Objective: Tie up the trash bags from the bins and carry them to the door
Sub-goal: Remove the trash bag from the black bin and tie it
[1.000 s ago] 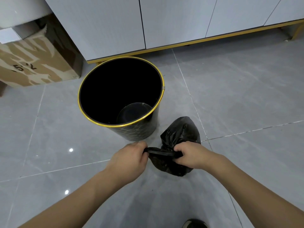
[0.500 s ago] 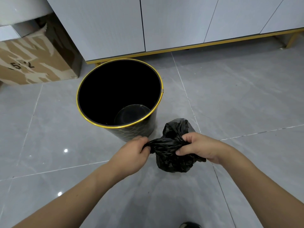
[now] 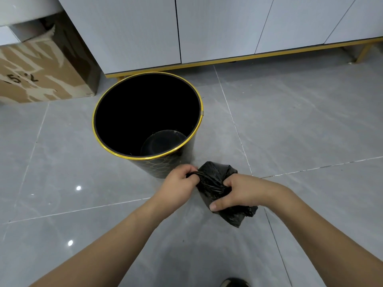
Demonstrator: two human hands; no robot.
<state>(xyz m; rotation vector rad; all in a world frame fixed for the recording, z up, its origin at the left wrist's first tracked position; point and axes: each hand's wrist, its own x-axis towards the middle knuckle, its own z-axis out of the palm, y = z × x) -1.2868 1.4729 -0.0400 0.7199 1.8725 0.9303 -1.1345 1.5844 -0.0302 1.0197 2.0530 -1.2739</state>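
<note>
At the bottom edge, the toe of a dark shoe is peeking into view on the grey tiled floor. Two bare forearms are reaching forward from there over the tiles. The right hand is curling around the black trash bag, its thumb pressing along the lower side of the crumpled plastic and its fingers wrapping over the top. The left hand is pinching a twisted strand of the same bag's neck, fingers closed tightly on it, just to the left of the right hand. The bag is hanging between the two hands, its bunched body bulging above the grip and a loose tail sticking out below the right hand; whether it is touching the floor cannot be told.

Just beyond the hands, a round black bin with a gold rim is standing upright on the floor, showing a bare dark interior. Farther back on the left, a cardboard box is sitting against the cabinet. Pale grey cabinet doors with a gold base strip are running across the far side.
</note>
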